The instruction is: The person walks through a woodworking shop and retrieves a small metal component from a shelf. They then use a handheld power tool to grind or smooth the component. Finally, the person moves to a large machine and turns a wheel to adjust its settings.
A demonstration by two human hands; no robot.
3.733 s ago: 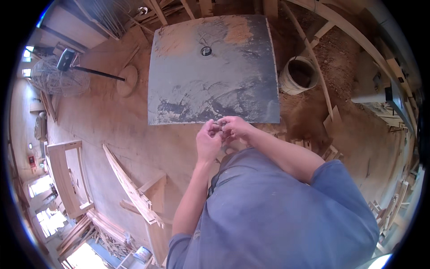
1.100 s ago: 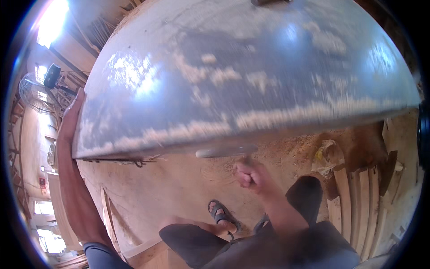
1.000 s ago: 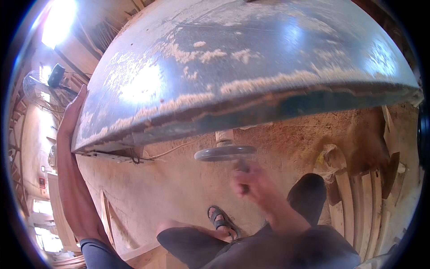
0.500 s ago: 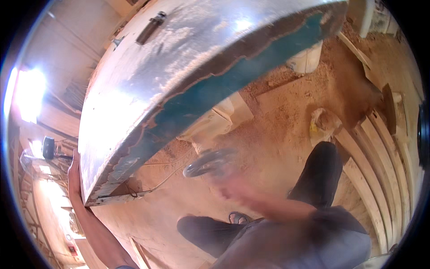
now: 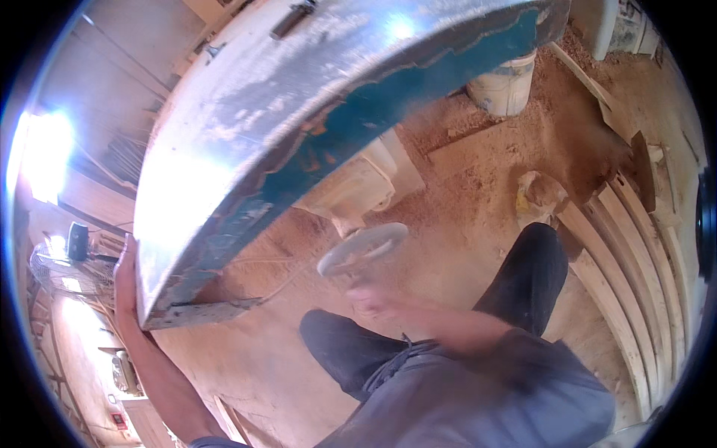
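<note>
Head view shows the left hand (image 5: 126,261) against the tabletop (image 5: 246,127), right hand (image 5: 373,300) blurred beside the handwheel (image 5: 364,249), both grips unclear.

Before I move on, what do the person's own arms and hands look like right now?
The left hand shows no glove, and the left forearm no watch or band; a dark blue sleeve shows at the lower edge. The right forearm is uncovered. The right hand is too blurred for details.

A dark tool (image 5: 293,19) and pale dust (image 5: 263,104) lie on the grey-topped table (image 5: 373,112).
</note>
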